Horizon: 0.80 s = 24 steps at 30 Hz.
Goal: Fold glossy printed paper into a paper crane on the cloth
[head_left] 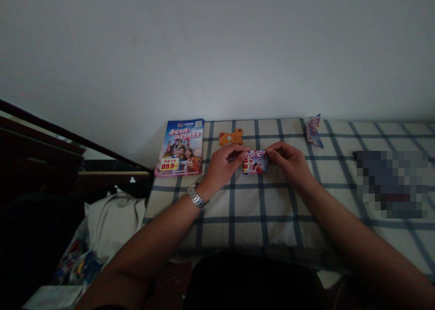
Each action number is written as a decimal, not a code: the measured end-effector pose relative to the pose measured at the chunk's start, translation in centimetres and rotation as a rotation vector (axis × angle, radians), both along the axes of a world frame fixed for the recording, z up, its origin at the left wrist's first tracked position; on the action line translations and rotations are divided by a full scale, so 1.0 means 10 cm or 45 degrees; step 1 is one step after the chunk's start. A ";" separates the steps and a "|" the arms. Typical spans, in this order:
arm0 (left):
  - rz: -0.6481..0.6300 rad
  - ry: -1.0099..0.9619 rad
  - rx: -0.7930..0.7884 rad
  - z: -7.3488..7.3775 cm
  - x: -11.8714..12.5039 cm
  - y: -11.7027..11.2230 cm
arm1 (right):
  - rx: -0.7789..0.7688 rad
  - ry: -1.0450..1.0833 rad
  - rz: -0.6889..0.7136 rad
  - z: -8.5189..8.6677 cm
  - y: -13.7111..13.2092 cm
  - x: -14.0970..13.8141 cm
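Note:
Between my hands is a small folded paper flyer [255,163] with colourful print, held just over the checked cloth. My left hand [224,163], below a silver wristwatch [197,196], pinches its upper left corner between thumb and fingers. At the upper right corner, my right hand [288,161] grips the paper the same way. A stack of matching flyers [183,149] lies flat to the left of my hands. Behind my left hand is an orange bear-shaped item [231,138]. Another folded paper piece [313,131] stands upright at the back right.
The checked tablecloth [217,210] covers a surface pushed against a plain wall [238,51]. At the right lies a dark blurred-out object [390,183]. Left of the table, lower down, are a white bag [115,219] and dark wooden furniture [34,160].

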<state>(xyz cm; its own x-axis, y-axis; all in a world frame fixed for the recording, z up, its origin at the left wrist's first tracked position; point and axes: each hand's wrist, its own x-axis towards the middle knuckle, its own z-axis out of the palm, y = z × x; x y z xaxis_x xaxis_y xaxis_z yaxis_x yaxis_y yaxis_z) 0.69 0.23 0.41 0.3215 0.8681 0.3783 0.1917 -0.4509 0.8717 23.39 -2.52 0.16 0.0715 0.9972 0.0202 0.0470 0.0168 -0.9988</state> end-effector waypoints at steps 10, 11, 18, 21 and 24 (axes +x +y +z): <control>0.004 0.012 -0.009 -0.01 0.01 0.00 | 0.042 -0.067 -0.023 -0.02 0.01 0.00; 0.010 0.014 -0.008 -0.01 0.01 0.00 | 0.037 -0.064 -0.017 -0.02 0.01 0.00; 0.006 -0.003 -0.024 -0.02 -0.01 0.01 | 0.029 -0.104 0.034 -0.01 0.01 0.01; -0.007 -0.021 -0.038 -0.03 -0.01 0.03 | 0.039 -0.099 0.028 -0.02 0.01 0.01; -0.014 -0.035 -0.056 -0.04 -0.01 0.04 | 0.045 -0.093 0.017 -0.02 0.00 0.01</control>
